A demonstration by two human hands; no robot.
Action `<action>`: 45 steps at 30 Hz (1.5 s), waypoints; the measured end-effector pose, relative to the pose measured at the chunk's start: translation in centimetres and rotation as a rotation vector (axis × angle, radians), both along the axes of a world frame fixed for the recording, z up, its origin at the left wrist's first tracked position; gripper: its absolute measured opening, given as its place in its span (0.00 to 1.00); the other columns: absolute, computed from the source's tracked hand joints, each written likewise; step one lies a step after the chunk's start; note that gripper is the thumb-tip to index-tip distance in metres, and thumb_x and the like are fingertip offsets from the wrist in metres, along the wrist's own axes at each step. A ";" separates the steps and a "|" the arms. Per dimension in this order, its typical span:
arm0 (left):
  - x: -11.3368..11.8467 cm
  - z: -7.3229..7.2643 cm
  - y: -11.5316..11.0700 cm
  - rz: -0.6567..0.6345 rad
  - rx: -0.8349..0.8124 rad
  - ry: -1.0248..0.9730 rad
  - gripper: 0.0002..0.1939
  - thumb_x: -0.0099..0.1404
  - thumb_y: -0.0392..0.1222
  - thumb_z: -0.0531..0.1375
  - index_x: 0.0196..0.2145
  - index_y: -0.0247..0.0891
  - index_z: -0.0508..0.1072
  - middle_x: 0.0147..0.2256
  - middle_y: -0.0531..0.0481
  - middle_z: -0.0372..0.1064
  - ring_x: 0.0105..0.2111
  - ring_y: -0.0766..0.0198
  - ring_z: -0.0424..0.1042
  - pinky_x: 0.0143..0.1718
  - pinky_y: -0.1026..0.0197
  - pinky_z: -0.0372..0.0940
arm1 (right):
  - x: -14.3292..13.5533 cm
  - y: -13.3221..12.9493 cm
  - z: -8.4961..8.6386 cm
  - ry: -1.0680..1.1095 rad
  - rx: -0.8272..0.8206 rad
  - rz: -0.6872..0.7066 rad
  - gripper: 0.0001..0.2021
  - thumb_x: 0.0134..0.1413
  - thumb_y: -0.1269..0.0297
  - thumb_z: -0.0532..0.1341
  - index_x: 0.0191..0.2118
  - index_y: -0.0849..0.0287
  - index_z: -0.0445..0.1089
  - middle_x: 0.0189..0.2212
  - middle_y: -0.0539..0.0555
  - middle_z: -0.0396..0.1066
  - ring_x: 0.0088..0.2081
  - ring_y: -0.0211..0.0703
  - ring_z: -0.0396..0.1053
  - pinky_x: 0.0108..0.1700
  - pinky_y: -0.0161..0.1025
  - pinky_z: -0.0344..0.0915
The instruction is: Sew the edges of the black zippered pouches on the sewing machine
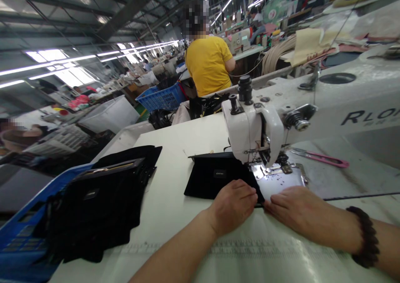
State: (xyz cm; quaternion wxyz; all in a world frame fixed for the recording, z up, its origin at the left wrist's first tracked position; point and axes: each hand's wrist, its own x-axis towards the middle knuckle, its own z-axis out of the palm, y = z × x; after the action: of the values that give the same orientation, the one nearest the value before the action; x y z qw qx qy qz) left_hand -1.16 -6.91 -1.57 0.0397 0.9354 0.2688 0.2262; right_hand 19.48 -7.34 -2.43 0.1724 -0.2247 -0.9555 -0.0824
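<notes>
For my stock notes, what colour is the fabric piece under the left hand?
The fabric piece is black; head view.

Got one near sewing machine (331, 104), one black piece (201, 175) by it, one pink snips (331, 160) under its arm, two blue baskets (162, 99) off its left.

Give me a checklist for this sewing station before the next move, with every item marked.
1. Left hand on the black piece: ok, laid over its near right part.
2. Right hand by the piece's near right corner: ok, fingertips there.
3. Label facing up: ok.
4. Edge under the needle: cannot tell, too obscured at the machine head.
5. Pink-handled tool off the piece: ok.
6. Black stack apart from the piece: ok.
</notes>
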 end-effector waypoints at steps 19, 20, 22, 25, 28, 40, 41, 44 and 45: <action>-0.2 -0.4 0.2 0.020 -0.149 -0.124 0.11 0.67 0.35 0.52 0.35 0.32 0.74 0.37 0.45 0.74 0.38 0.65 0.72 0.41 0.62 0.69 | 0.1 0.3 1.0 0.110 -0.100 -0.040 0.14 0.65 0.73 0.44 0.38 0.61 0.65 0.20 0.47 0.62 0.20 0.38 0.61 0.22 0.38 0.49; -0.2 -0.5 0.2 0.024 -0.172 -0.192 0.11 0.66 0.36 0.53 0.34 0.33 0.74 0.36 0.46 0.75 0.37 0.66 0.72 0.40 0.63 0.70 | 0.1 0.3 0.8 0.109 -0.098 -0.046 0.13 0.64 0.73 0.44 0.38 0.61 0.65 0.21 0.47 0.62 0.20 0.38 0.61 0.23 0.38 0.49; -0.2 -0.5 0.3 0.011 -0.188 -0.249 0.10 0.66 0.36 0.54 0.33 0.32 0.75 0.36 0.46 0.75 0.36 0.66 0.72 0.40 0.63 0.70 | 0.0 0.4 0.6 0.084 -0.074 -0.034 0.12 0.63 0.74 0.46 0.36 0.61 0.65 0.21 0.48 0.62 0.20 0.38 0.61 0.23 0.39 0.49; -0.4 -0.5 0.3 -0.011 -0.165 -0.148 0.10 0.67 0.35 0.53 0.35 0.32 0.74 0.37 0.46 0.75 0.38 0.66 0.72 0.43 0.63 0.69 | 0.0 0.4 0.4 0.030 -0.038 0.008 0.10 0.61 0.76 0.48 0.33 0.61 0.64 0.22 0.48 0.63 0.21 0.39 0.61 0.24 0.40 0.49; -0.7 -0.3 0.2 -0.038 -0.113 -0.018 0.10 0.68 0.34 0.52 0.37 0.31 0.73 0.39 0.46 0.74 0.41 0.66 0.71 0.46 0.63 0.67 | 0.1 0.3 0.5 0.002 -0.023 0.040 0.09 0.59 0.77 0.49 0.36 0.62 0.64 0.23 0.49 0.63 0.22 0.39 0.60 0.24 0.40 0.49; -0.7 -0.2 2.3 -0.064 0.011 0.064 0.09 0.67 0.31 0.52 0.38 0.29 0.72 0.39 0.46 0.73 0.42 0.65 0.70 0.48 0.64 0.65 | -0.3 0.6 0.0 0.038 -0.022 -0.151 0.17 0.67 0.68 0.40 0.42 0.62 0.65 0.20 0.48 0.66 0.18 0.40 0.64 0.20 0.42 0.48; -0.7 -0.1 2.5 -0.066 0.012 0.068 0.08 0.67 0.31 0.52 0.38 0.29 0.72 0.39 0.46 0.73 0.41 0.64 0.70 0.48 0.64 0.65 | -0.4 0.8 0.1 0.043 -0.042 -0.167 0.19 0.68 0.66 0.39 0.42 0.62 0.66 0.20 0.47 0.66 0.18 0.40 0.64 0.20 0.42 0.49; -0.8 0.2 3.3 -0.062 0.012 0.086 0.06 0.66 0.31 0.54 0.37 0.28 0.72 0.38 0.46 0.73 0.41 0.64 0.71 0.47 0.64 0.65 | -0.7 1.1 0.3 0.048 -0.081 -0.203 0.22 0.68 0.63 0.37 0.44 0.63 0.66 0.19 0.47 0.66 0.18 0.39 0.65 0.19 0.41 0.50; -0.7 0.3 3.5 -0.056 0.002 0.099 0.06 0.66 0.31 0.55 0.36 0.29 0.72 0.37 0.46 0.73 0.40 0.64 0.71 0.47 0.64 0.65 | -0.7 1.1 0.3 0.051 -0.076 -0.206 0.22 0.68 0.63 0.36 0.44 0.64 0.66 0.19 0.47 0.66 0.18 0.39 0.66 0.19 0.41 0.51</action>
State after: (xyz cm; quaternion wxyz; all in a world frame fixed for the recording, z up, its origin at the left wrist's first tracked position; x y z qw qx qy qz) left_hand -1.91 -3.44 -1.28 0.0315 0.9526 0.2440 0.1790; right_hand 18.79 -6.22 -2.14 0.1787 -0.3298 -0.9252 -0.0576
